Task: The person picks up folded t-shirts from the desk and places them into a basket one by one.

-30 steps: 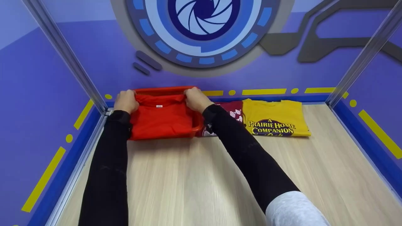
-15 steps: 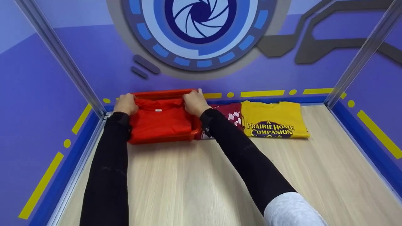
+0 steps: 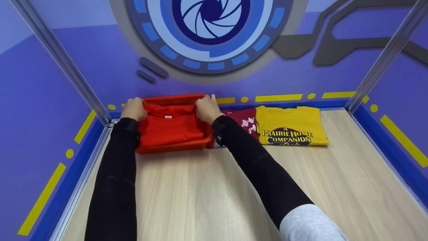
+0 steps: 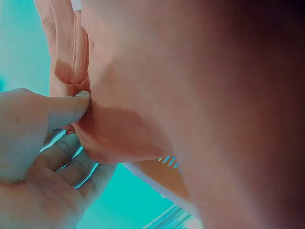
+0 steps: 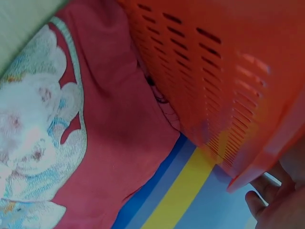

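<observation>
A folded red T-shirt point(image 3: 170, 129) lies in a red plastic basket point(image 3: 174, 147) by the back wall, its collar and white label toward the far side. My left hand point(image 3: 134, 109) pinches the shirt's far left corner; the left wrist view shows the thumb point(image 4: 71, 107) on top of the cloth and the other fingers below. At the shirt's far right corner, my right hand point(image 3: 207, 108) grips with its fingertips, some fingers spread past the basket's rim. The right wrist view shows those fingers point(image 5: 267, 188) outside the slotted wall; the thumb is hidden.
Against the basket's right side lies a folded maroon T-shirt point(image 3: 242, 120) with white flower prints. Beside that is a folded yellow T-shirt point(image 3: 291, 120) with lettering. Purple panels enclose the wooden tabletop point(image 3: 207, 194) at the back and on both sides.
The red shirt has settled lower into the basket, so the front rim now shows below its hem. The right hand's fingers have spread, while both hands stay at the far corners.
</observation>
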Motion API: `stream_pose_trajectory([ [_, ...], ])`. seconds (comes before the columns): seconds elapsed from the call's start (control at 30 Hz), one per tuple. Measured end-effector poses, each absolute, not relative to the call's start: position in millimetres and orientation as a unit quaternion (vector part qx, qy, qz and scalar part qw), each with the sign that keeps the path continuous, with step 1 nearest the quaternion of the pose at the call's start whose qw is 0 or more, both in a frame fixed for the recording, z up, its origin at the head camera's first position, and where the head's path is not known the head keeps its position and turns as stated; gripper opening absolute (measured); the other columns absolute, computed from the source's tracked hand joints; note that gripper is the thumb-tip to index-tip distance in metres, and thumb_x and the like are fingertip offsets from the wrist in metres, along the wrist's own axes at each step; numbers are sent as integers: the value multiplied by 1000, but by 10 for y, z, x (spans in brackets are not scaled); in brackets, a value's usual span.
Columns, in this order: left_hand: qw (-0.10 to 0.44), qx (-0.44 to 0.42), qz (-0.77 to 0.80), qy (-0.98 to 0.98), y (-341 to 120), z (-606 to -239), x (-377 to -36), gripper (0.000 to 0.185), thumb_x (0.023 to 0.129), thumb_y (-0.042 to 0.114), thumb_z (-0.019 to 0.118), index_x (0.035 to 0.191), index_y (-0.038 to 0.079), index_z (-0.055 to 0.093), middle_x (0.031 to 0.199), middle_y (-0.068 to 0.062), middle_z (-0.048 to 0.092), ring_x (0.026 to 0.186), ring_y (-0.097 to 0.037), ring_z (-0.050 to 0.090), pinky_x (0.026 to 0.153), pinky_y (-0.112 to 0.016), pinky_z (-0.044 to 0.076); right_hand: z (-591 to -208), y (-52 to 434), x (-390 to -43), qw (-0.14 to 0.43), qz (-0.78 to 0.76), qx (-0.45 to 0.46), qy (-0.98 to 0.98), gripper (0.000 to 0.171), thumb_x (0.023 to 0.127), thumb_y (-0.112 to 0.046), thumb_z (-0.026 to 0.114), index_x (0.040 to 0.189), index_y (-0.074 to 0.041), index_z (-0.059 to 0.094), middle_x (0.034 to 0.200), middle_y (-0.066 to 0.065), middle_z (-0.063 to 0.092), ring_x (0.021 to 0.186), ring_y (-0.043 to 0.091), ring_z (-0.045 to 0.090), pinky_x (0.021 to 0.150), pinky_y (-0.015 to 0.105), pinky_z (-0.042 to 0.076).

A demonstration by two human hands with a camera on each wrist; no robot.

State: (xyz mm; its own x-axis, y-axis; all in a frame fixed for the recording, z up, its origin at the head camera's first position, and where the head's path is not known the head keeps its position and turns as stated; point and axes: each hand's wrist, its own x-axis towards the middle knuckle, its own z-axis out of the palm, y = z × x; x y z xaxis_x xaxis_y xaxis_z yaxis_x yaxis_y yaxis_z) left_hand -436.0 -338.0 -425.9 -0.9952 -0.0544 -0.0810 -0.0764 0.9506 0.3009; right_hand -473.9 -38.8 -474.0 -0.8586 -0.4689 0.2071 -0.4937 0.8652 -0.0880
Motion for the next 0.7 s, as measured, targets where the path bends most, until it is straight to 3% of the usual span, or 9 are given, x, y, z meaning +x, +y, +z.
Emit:
stream_pose_trajectory([
  [0.37,72,-45,221,972,-3499,-4258,-4382,53,100,6,60,151,-8,60,158,-35,55,150,-55,46,128,-61,41,-4740,-315,-4764,86,92,253,-959,19,108,-17,64,112,-7,81,118,14,82,118,38,68,108,54,41],
  [0.7,-10,-67,221,973,-3374,-4408,-4474,51,99,2,55,149,-4,64,152,-33,62,145,-51,56,124,-59,47,-4761,-350,-4818,106,91,233,-962,22,108,-20,63,107,-8,81,114,13,82,117,38,66,111,54,39],
])
